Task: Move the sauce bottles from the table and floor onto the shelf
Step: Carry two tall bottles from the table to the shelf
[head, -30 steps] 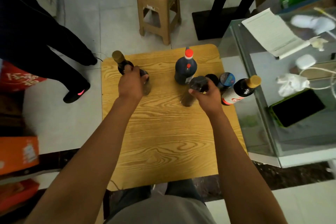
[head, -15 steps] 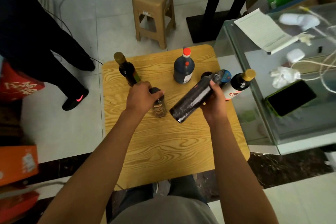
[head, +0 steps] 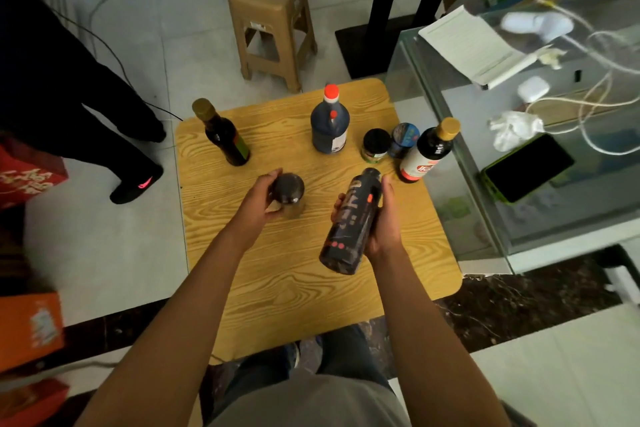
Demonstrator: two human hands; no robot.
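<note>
My left hand (head: 258, 204) grips a small dark-lidded jar (head: 286, 190) just above the wooden table (head: 311, 298). In my right hand (head: 382, 222) a tall dark bottle (head: 349, 224) is held tilted, its base toward me. Standing on the table are a gold-capped dark bottle (head: 223, 135) at the far left, a red-capped dark bottle (head: 329, 123) in the middle, a black-lidded jar (head: 375, 146), a blue-lidded jar (head: 403, 139) and a gold-capped bottle with a white label (head: 427, 151) at the right edge.
A brown plastic stool (head: 272, 21) stands beyond the table. A glass counter (head: 460, 156) on the right carries a phone (head: 528, 166), papers and cables. Another person's legs (head: 86, 107) are at the left. Orange and red boxes (head: 27, 329) sit at the lower left.
Both hands lifted their bottles and drew them back toward me. The right hand's tall bottle went from upright to tilted with its base toward me. The left hand's jar left the gold-capped bottle's side.
</note>
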